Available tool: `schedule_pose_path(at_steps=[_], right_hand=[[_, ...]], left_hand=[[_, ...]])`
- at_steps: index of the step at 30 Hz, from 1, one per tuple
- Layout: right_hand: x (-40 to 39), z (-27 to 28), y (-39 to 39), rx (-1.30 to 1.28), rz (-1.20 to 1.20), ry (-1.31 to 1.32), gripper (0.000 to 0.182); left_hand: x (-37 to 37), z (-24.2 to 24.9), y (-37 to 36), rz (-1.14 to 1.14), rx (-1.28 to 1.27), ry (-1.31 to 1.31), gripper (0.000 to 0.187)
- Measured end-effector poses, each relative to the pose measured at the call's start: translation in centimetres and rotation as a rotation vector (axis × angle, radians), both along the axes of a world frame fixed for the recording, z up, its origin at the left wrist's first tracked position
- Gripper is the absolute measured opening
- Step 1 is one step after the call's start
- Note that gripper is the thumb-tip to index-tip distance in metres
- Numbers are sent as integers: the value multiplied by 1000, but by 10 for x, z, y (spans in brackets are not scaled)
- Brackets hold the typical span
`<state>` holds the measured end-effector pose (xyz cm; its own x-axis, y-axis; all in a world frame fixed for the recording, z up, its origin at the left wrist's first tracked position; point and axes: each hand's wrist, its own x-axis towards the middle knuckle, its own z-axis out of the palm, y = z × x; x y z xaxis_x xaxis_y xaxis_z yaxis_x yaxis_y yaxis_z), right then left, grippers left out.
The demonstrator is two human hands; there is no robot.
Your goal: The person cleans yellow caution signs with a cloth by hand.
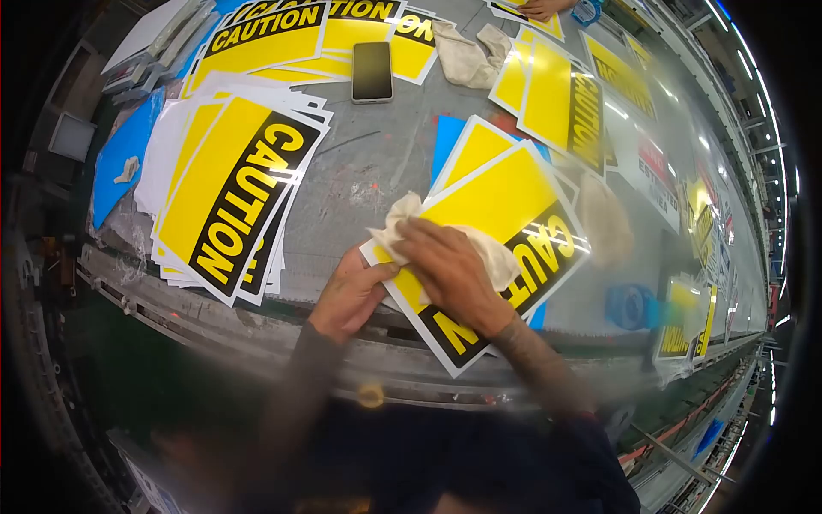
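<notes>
A yellow and black caution sign (501, 201) lies tilted in front of me, over other signs and a blue sheet. My left hand (349, 293) grips its left corner edge, thumb on top. My right hand (449, 267) presses a white cloth (488, 253) against the sign's yellow face, its fingers closed together on the cloth. Part of the cloth sticks out beyond the fingertips, and some lies under the palm.
To the left is a stack of caution signs (231, 184) beside a blue sheet (128, 158). A phone (372, 73) and another cloth (467, 56) lie farther back. More signs (556, 103) are at the right. Another person's hand (546, 8) shows at the top.
</notes>
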<state>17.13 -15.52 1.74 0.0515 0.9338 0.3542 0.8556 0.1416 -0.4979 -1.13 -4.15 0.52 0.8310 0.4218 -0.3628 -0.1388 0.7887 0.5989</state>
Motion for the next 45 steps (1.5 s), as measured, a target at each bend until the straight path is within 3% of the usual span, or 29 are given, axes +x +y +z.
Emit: schedule_pose_path(at_steps=[3,5,8,12,16,19,23,31,35,41,45], right_hand=[[9,-2,-1,-31,-126,-138,56],[24,1,3,-11,-243,-211,45],[-1,15,-4,-120,-78,-116,41],[14,10,-3,-98,-152,-166,40],[13,5,-8,-76,-14,-145,42],[36,-2,-5,-45,-206,-209,34],[37,-2,-4,-17,-363,-116,32],[11,1,-12,-6,-170,222,33],[30,2,-30,51,-330,266,31],[42,3,-44,6,-299,332,27],[46,-2,-44,40,-244,348,28]], left_hand=[[-3,-2,4,-48,-34,9,63],[-1,5,4,-43,-49,-1,63],[-2,-2,6,-43,-42,-20,64],[-1,-1,7,-62,-33,-7,65],[1,3,5,-50,-30,16,65],[1,1,4,-47,-18,16,65],[2,7,3,-44,6,49,65],[15,7,-4,159,60,221,49],[15,13,-9,219,146,332,51],[1,37,21,-142,301,403,52],[25,61,36,-410,560,603,52]])
